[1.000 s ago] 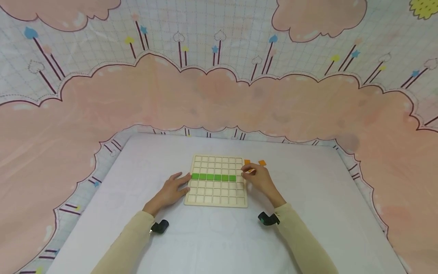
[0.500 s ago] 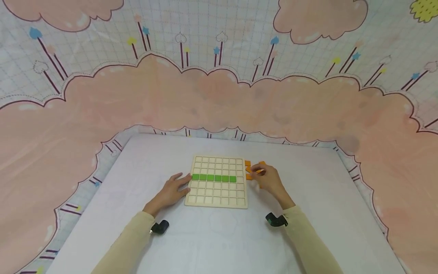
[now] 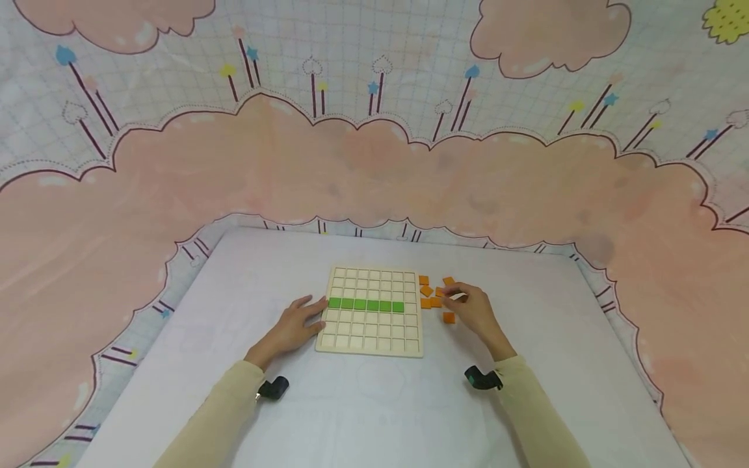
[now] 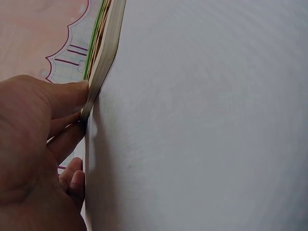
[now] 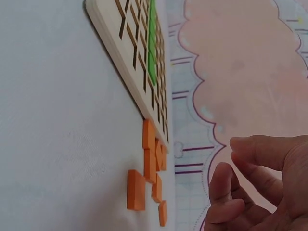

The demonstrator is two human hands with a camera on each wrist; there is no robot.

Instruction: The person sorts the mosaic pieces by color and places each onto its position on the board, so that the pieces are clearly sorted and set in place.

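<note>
A pale wooden grid board point(image 3: 368, 331) lies on the white table, with a row of green tiles point(image 3: 372, 304) across its middle; the row's rightmost cell is bare. The left hand point(image 3: 292, 325) touches the board's left edge with its fingers spread; in the left wrist view its thumb and fingers point(image 4: 67, 98) rest at that edge. Orange tiles point(image 3: 448, 318) lie scattered right of the board, also seen in the right wrist view point(image 5: 136, 190). Over their right side is the right hand point(image 3: 475, 312), fingers loosely bent with nothing visible between them.
The white table point(image 3: 363, 416) has a patterned cloth point(image 3: 374, 169) hanging behind it and around its sides. Each wrist carries a small black device, one at the left sleeve point(image 3: 274, 388) and one at the right point(image 3: 482, 378).
The right hand has moved right, away from the board's right edge and over the orange tiles, uncovering several of them. The left hand stays at the board's left edge.
</note>
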